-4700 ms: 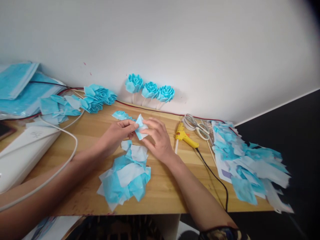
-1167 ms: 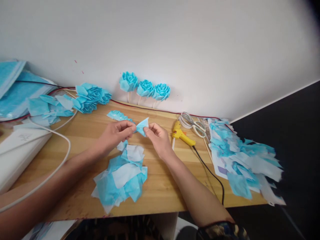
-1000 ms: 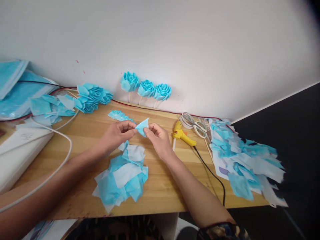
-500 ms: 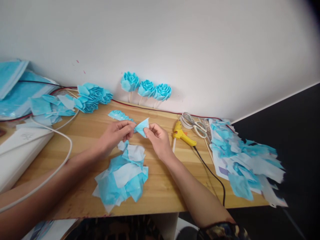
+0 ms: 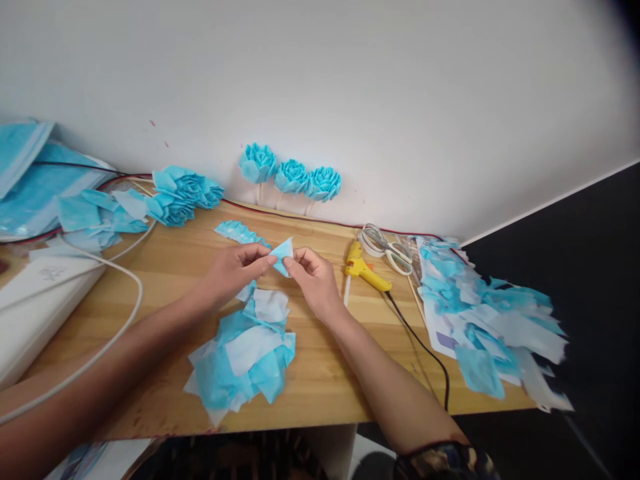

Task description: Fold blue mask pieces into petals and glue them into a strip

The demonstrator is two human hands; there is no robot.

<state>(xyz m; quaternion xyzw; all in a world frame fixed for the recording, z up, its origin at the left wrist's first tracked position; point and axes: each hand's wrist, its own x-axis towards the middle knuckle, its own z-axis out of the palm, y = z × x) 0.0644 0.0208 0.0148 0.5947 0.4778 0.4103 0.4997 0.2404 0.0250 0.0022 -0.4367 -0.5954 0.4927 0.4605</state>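
Between both hands is a small folded piece of light-blue fabric [image 5: 283, 255], roughly triangular. My left hand [image 5: 245, 263] pinches its left corner between thumb and fingers. Its right side is pinched by my right hand [image 5: 313, 273], thumb in front. Just behind the hands lies a row of folded blue petals [image 5: 240, 232], partly covered by my left hand. Nearer the table's front edge is a loose heap of blue and white fabric pieces [image 5: 245, 360].
Three blue fabric flowers [image 5: 293, 177] on sticks lean against the wall; more flowers [image 5: 183, 193] lie left. At right are a yellow glue gun [image 5: 367, 270] with its black cord, scissors [image 5: 395, 253] and fabric scraps [image 5: 475, 300]. A white cable [image 5: 135, 293] crosses my left forearm.
My left thumb has moved onto the front of the folded piece, which now looks smaller and more covered by the fingers. The right hand keeps its pinch.
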